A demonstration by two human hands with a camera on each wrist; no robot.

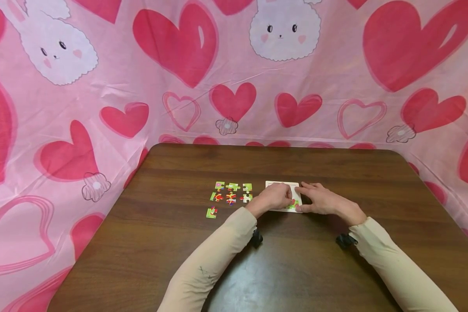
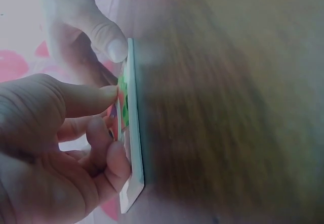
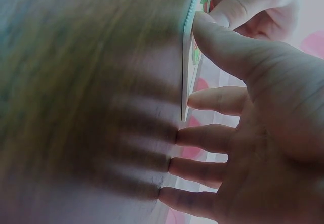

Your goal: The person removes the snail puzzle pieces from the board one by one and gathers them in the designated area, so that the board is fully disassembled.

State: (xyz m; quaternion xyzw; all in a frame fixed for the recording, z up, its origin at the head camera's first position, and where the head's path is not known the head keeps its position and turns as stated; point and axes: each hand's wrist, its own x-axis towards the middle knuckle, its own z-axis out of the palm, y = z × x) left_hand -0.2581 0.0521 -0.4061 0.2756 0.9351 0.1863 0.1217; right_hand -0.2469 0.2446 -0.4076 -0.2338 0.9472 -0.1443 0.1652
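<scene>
A white puzzle tray (image 1: 296,184) lies flat on the table, with a green and red picture part (image 1: 294,204) showing near its lower right. My left hand (image 1: 274,197) is over the tray, and its thumb and fingers pinch a small colourful puzzle piece (image 2: 119,120) close to the tray surface. With its fingers spread, my right hand (image 1: 321,199) touches the tray's right side. In the right wrist view, the thumb (image 3: 215,34) and index finger (image 3: 215,100) meet the tray, while the other fingertips touch the table. The left hand hides much of the tray in the head view.
Several loose puzzle pieces (image 1: 231,198) lie in rows on the brown wooden table (image 1: 171,182), left of the tray. One piece (image 1: 212,212) sits nearer the front. A pink cloth with hearts (image 1: 234,99) hangs behind the table and along its sides.
</scene>
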